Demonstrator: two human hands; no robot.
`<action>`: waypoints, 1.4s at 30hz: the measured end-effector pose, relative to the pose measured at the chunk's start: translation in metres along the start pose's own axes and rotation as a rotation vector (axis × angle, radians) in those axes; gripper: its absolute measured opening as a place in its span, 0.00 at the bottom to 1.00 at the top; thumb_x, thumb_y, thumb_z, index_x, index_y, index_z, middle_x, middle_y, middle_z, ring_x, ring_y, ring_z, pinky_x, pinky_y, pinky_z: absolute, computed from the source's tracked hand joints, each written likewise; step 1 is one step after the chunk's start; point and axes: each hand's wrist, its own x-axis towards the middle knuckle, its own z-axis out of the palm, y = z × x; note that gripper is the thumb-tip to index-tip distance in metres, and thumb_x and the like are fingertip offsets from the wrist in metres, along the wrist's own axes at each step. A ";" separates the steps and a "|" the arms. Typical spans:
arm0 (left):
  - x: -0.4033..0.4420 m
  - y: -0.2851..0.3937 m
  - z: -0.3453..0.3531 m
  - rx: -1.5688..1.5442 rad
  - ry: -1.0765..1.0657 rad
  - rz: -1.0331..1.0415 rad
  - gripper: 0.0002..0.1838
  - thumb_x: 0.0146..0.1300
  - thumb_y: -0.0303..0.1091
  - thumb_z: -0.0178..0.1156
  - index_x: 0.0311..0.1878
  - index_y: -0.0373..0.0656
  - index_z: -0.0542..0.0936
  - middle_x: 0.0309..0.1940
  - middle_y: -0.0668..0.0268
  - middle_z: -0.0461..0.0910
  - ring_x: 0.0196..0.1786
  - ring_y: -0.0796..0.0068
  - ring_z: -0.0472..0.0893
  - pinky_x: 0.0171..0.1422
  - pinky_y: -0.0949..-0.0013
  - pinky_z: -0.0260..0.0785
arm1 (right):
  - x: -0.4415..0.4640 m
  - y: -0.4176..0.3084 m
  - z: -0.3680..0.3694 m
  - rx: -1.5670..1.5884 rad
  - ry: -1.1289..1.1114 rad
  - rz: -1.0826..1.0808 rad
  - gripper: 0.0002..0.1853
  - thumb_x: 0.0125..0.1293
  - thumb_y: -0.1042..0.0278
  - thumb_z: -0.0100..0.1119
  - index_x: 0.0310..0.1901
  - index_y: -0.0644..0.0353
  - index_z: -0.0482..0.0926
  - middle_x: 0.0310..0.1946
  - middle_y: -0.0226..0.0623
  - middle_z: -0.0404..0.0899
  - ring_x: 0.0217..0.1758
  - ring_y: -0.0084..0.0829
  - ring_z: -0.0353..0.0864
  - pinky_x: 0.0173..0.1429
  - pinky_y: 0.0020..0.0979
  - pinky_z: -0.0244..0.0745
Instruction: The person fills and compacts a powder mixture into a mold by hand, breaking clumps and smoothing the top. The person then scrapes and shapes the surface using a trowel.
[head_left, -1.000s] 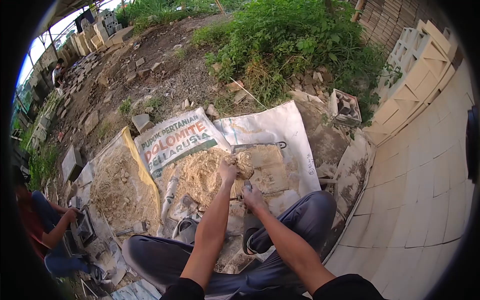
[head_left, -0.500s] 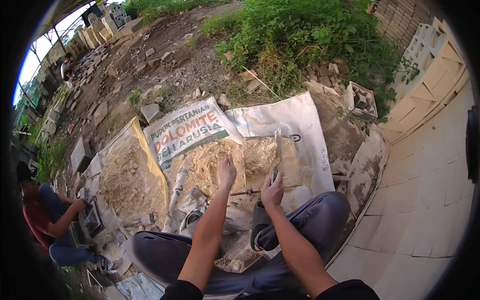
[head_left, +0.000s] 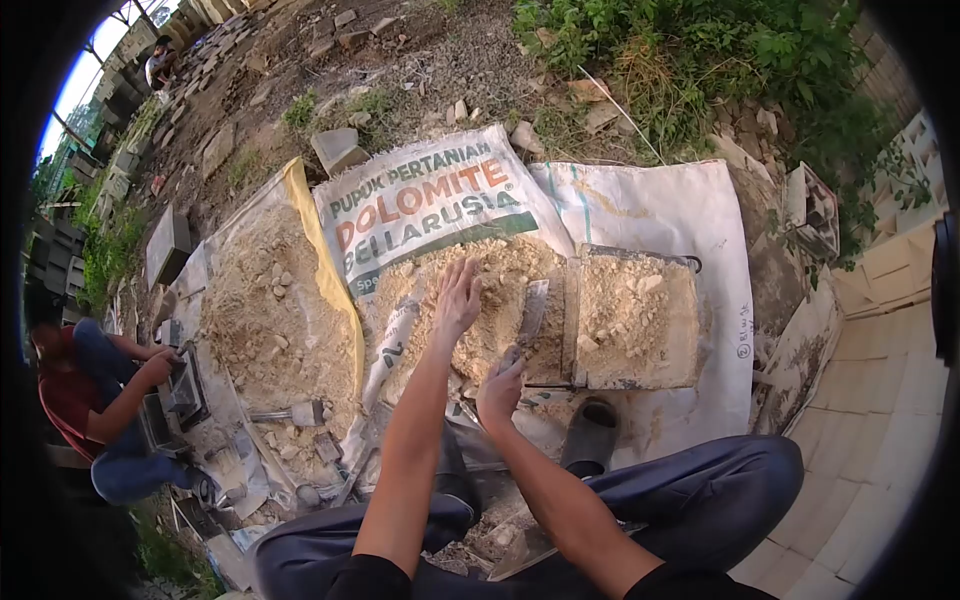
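My left hand (head_left: 457, 297) rests on the heap of pale crumbly material (head_left: 415, 335), its fingers spread and holding nothing. My right hand (head_left: 499, 394) is closed around the handle of a trowel (head_left: 532, 312), whose blade lies against the right side of the heap. Right of the trowel, a shallow rectangular mould (head_left: 636, 384) is filled with loose, lumpy pale material. Beneath and behind are a printed sack (head_left: 420, 190) and a plain white sack (head_left: 715, 235).
Another person (head_left: 75, 400) sits at the far left, hands on a dark mould (head_left: 187, 385). A brush (head_left: 305, 413) lies on the left sheet. Grey blocks (head_left: 338, 150) stand behind the sacks. My shoe (head_left: 591, 436) is just in front of the filled mould.
The view has shifted right and down. My left hand has opened onto the heap. The trowel has moved from over the mould to the heap, and the mould now shows lumpy material across it.
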 end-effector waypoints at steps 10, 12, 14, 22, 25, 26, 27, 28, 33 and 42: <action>-0.010 0.038 0.031 -0.637 0.103 -0.451 0.24 0.71 0.50 0.40 0.49 0.41 0.80 0.36 0.60 0.77 0.42 0.71 0.74 0.52 0.68 0.63 | 0.012 0.017 -0.018 0.260 -0.184 -0.185 0.21 0.56 0.63 0.59 0.47 0.67 0.69 0.33 0.58 0.77 0.38 0.56 0.77 0.43 0.47 0.70; -0.016 0.053 0.026 -0.694 0.160 -0.403 0.24 0.72 0.50 0.41 0.49 0.41 0.79 0.34 0.63 0.77 0.40 0.74 0.73 0.50 0.69 0.64 | -0.001 0.014 -0.041 0.293 -0.195 -0.160 0.20 0.56 0.62 0.58 0.46 0.66 0.69 0.31 0.57 0.77 0.36 0.55 0.77 0.41 0.46 0.70; -0.016 0.075 0.017 -0.910 0.186 -0.432 0.23 0.72 0.48 0.42 0.49 0.39 0.79 0.32 0.66 0.76 0.38 0.77 0.71 0.47 0.71 0.64 | -0.014 0.009 -0.069 0.306 -0.170 -0.145 0.17 0.56 0.61 0.58 0.43 0.63 0.70 0.27 0.54 0.76 0.32 0.52 0.78 0.37 0.45 0.70; 0.011 0.219 0.000 -0.965 0.002 -0.110 0.20 0.73 0.42 0.43 0.55 0.36 0.75 0.51 0.59 0.78 0.53 0.77 0.74 0.58 0.72 0.62 | -0.010 -0.010 -0.170 1.101 -0.384 0.158 0.11 0.64 0.61 0.53 0.33 0.57 0.65 0.18 0.30 0.66 0.14 0.23 0.69 0.15 0.31 0.68; 0.010 0.234 0.007 -1.198 -0.155 -0.286 0.22 0.73 0.43 0.40 0.60 0.39 0.70 0.51 0.62 0.78 0.51 0.78 0.74 0.53 0.78 0.63 | 0.004 -0.003 -0.210 1.339 -0.572 0.334 0.10 0.65 0.60 0.51 0.34 0.56 0.66 0.17 0.28 0.65 0.12 0.23 0.65 0.15 0.29 0.66; 0.009 0.232 0.003 -1.258 -0.181 -0.320 0.21 0.72 0.42 0.41 0.62 0.42 0.68 0.52 0.63 0.77 0.51 0.74 0.76 0.54 0.74 0.62 | 0.007 -0.001 -0.219 1.397 -0.660 0.341 0.11 0.65 0.57 0.52 0.34 0.55 0.66 0.17 0.27 0.65 0.13 0.21 0.65 0.17 0.27 0.66; 0.005 0.236 -0.008 -1.259 -0.186 -0.297 0.21 0.72 0.42 0.41 0.62 0.42 0.68 0.52 0.63 0.77 0.51 0.74 0.76 0.54 0.74 0.62 | 0.010 -0.002 -0.226 1.408 -0.656 0.319 0.11 0.65 0.57 0.52 0.34 0.55 0.66 0.17 0.27 0.65 0.13 0.21 0.65 0.17 0.27 0.66; 0.001 0.241 -0.020 -1.195 -0.175 -0.442 0.20 0.71 0.41 0.42 0.61 0.45 0.69 0.53 0.65 0.77 0.51 0.74 0.76 0.54 0.71 0.61 | 0.012 -0.004 -0.235 1.515 -0.744 0.298 0.12 0.65 0.56 0.52 0.35 0.55 0.66 0.17 0.27 0.65 0.14 0.21 0.65 0.18 0.26 0.67; -0.008 0.252 -0.089 -0.861 -0.379 -0.572 0.17 0.65 0.38 0.46 0.56 0.50 0.72 0.50 0.69 0.79 0.48 0.72 0.78 0.54 0.62 0.60 | 0.026 -0.047 -0.313 1.194 -0.828 0.174 0.11 0.64 0.59 0.53 0.34 0.58 0.69 0.17 0.27 0.67 0.15 0.22 0.68 0.20 0.26 0.67; -0.010 0.285 -0.160 -0.260 -0.422 0.011 0.16 0.61 0.40 0.52 0.42 0.39 0.81 0.35 0.55 0.82 0.42 0.63 0.80 0.49 0.65 0.69 | 0.038 -0.090 -0.496 -0.457 -0.344 -0.421 0.14 0.53 0.67 0.53 0.21 0.70 0.80 0.20 0.44 0.81 0.22 0.34 0.82 0.30 0.33 0.77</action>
